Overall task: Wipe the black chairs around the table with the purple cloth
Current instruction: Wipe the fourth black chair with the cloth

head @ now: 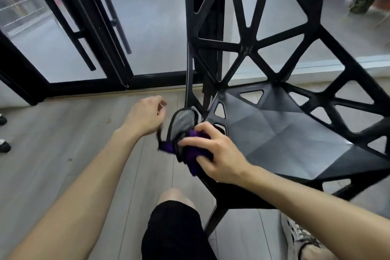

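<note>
A black chair (280,124) with a backrest of open triangles stands in front of me on the right, its seat facing me. My right hand (213,152) grips the purple cloth (194,154), which has a grey side and dark trim, at the seat's front left corner. A purple end of the cloth hangs out to the left. My left hand (145,116) hovers just left of the cloth with its fingers loosely curled, holding nothing that I can see.
Black-framed glass doors (88,34) fill the wall behind the chair. Grey wood floor (73,137) lies to the left, with dark shoes (4,145) at the left edge. My knee in black shorts (175,221) and a shoe (299,236) are below.
</note>
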